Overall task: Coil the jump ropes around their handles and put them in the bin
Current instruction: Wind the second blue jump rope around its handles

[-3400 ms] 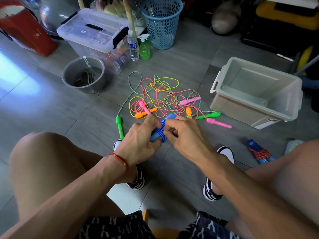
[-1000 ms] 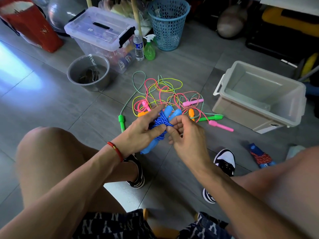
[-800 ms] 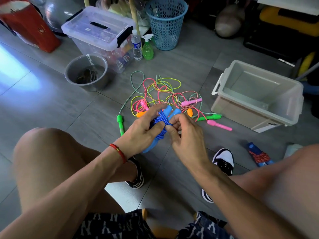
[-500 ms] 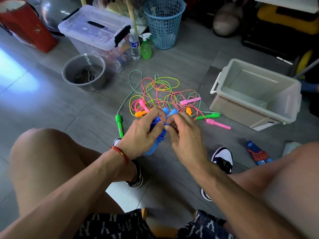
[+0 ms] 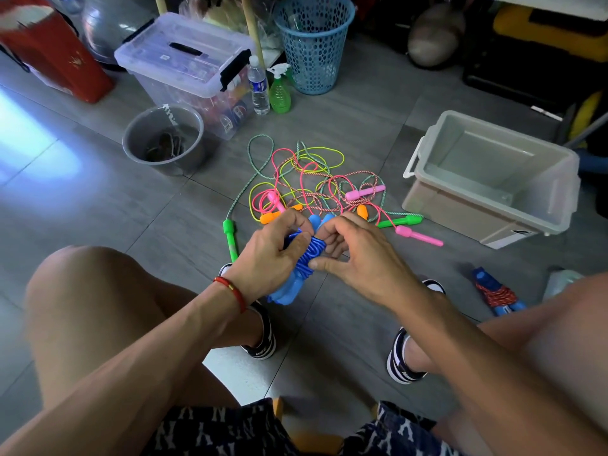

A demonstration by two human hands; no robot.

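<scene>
Head: bin (image 5: 493, 205) seemingly holds no ropes.

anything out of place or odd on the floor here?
One thing: a coiled rope with blue handles and red cord lies on the floor by the person's right foot, outside the grey bin, which looks empty. The remaining ropes are a tangled heap. Nothing looks spilled or broken.

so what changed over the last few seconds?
The blue jump rope went from lying roughly level between the hands to standing steeply on end, its handles fanned apart. The left hand still grips it; the right hand still works the cord. The tangled ropes, empty bin and coiled red rope stayed put.
</scene>
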